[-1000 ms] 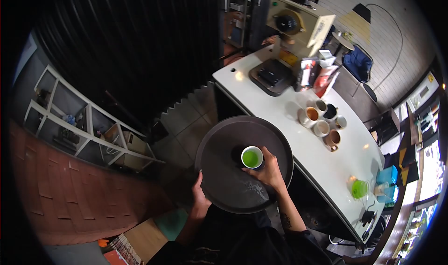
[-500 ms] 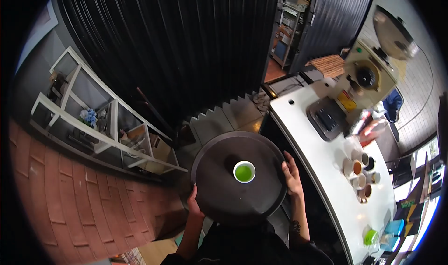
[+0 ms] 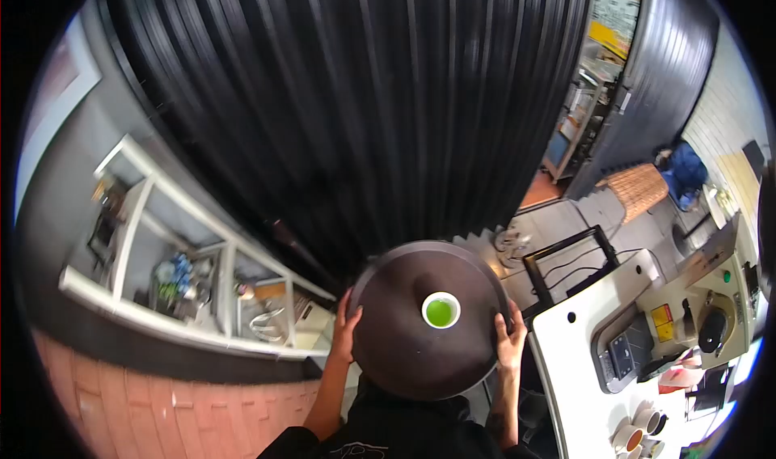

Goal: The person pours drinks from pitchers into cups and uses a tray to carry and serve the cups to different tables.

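A round dark brown serving tray (image 3: 396,350) is held level in front of my body. On it, right of the middle, stands a small white cup (image 3: 441,310) of bright green liquid. My left hand (image 3: 346,329) is wrapped round the tray's left rim, its thumb near the edge. At the right rim, my right hand (image 3: 509,335) grips with fingers over the edge. The parts of both hands under the tray are hidden.
A white counter (image 3: 558,362) on my right bears a coffee grinder (image 3: 711,321), a black scale (image 3: 621,354) and several cups (image 3: 629,437). White shelving (image 3: 174,313) stands left. A black corrugated wall (image 3: 347,119) rises ahead, with a doorway (image 3: 582,111) at its right.
My view has turned left and moved forward, so the counter slides toward the lower right and the corrugated wall looks nearer. The tray and cup stay in my hands' hold.
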